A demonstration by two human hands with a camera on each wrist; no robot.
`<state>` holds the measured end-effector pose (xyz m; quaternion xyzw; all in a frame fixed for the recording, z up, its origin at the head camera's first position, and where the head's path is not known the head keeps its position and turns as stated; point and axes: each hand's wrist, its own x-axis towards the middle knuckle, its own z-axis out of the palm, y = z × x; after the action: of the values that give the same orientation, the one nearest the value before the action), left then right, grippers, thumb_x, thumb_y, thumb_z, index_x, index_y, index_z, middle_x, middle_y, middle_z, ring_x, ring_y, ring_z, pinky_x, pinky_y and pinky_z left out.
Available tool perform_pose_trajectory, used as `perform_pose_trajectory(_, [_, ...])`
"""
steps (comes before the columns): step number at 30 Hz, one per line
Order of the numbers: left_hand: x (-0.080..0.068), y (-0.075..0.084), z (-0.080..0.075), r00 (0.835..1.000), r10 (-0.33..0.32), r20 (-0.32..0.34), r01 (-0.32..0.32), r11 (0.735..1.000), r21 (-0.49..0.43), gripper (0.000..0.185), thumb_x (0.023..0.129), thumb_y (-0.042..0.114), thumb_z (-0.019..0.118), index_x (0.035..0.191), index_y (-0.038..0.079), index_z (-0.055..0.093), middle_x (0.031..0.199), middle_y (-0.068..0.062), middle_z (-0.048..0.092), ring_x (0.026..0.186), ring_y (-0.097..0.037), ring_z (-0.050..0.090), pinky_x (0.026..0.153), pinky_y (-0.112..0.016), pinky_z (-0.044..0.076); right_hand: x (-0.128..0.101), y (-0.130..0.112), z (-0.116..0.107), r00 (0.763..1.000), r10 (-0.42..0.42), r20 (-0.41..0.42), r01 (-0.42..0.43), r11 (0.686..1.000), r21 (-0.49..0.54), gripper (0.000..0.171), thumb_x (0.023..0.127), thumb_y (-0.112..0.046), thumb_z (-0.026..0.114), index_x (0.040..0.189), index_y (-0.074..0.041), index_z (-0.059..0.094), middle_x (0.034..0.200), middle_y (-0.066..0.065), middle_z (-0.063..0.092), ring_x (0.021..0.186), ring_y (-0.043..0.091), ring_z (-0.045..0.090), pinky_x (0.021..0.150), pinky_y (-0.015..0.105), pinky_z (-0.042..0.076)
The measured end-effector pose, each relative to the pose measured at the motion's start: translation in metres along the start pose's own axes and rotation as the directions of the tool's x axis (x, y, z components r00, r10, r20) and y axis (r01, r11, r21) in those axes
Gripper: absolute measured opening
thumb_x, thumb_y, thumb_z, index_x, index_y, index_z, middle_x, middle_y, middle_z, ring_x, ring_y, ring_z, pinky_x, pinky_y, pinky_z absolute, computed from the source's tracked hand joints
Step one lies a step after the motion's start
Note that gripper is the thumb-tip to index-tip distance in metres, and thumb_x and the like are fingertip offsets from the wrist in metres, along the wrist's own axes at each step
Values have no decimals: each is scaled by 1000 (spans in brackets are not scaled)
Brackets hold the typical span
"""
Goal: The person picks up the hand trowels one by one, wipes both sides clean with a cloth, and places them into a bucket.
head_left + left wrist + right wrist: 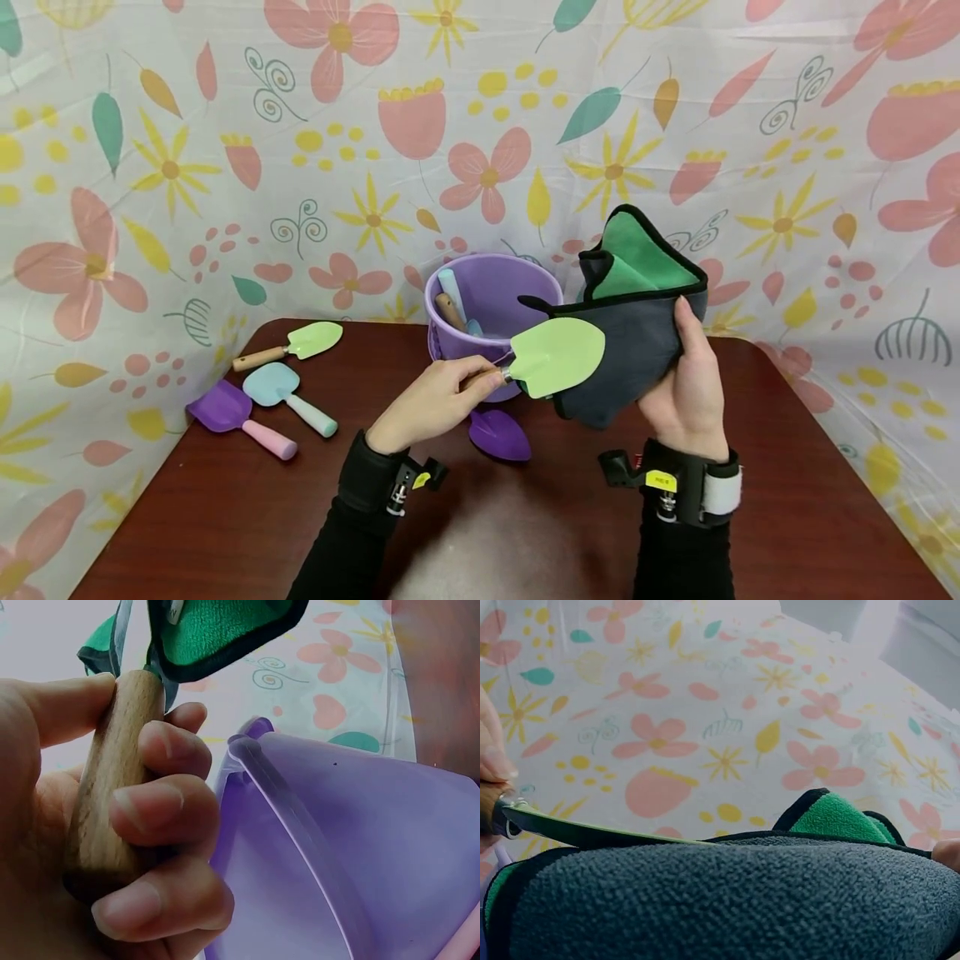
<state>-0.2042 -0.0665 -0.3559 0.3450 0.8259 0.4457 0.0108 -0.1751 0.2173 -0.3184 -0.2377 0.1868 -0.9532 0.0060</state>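
My left hand (435, 400) grips a small trowel with a light green blade (562, 354); in the left wrist view its fingers curl round the wooden handle (112, 780). My right hand (686, 396) holds up a folded cloth (622, 350), dark grey on one side and green on the other, with black edging. The thumb presses on the cloth's grey side. In the head view the blade overlaps the cloth's left part. The right wrist view shows the blade (577, 830) edge-on along the cloth (705, 900); whether they touch I cannot tell.
A purple bucket (491, 279) stands behind the hands, with a wooden-handled tool (449, 311) and a pale blue handle (452, 287) inside. Before it lies a purple blade (498, 435). Leftward lie a green trowel (315, 339), a blue trowel (272, 384) and a purple shovel (222, 406).
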Motion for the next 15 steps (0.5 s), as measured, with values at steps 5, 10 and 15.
perform_pose_trajectory(5, [0,1,-2,1000,-7,-12,7,1000,1,27,102,42,49,109,24,67,75,6,49,64,-8,45,61,-27,39,5,-4,2,999,-35,33,32,997,72,43,108,-16,31,151,-10,32,143,13,44,125,32,47,105,40,38])
perform_pose_trajectory(10, [-1,1,-4,999,-21,-26,20,999,-29,28,102,43,48,111,24,67,72,3,50,63,-7,56,63,-28,48,5,-7,-1,998,-56,27,53,995,90,46,108,-13,31,154,-16,27,148,11,40,128,32,46,107,40,36])
perform_pose_trajectory(15, [-4,2,-5,998,-11,-60,6,997,-74,27,102,42,49,110,23,66,69,1,49,63,-9,63,64,-30,52,4,-2,-5,999,-32,-16,33,999,15,39,108,-14,33,146,-7,35,136,14,48,119,31,51,102,39,41])
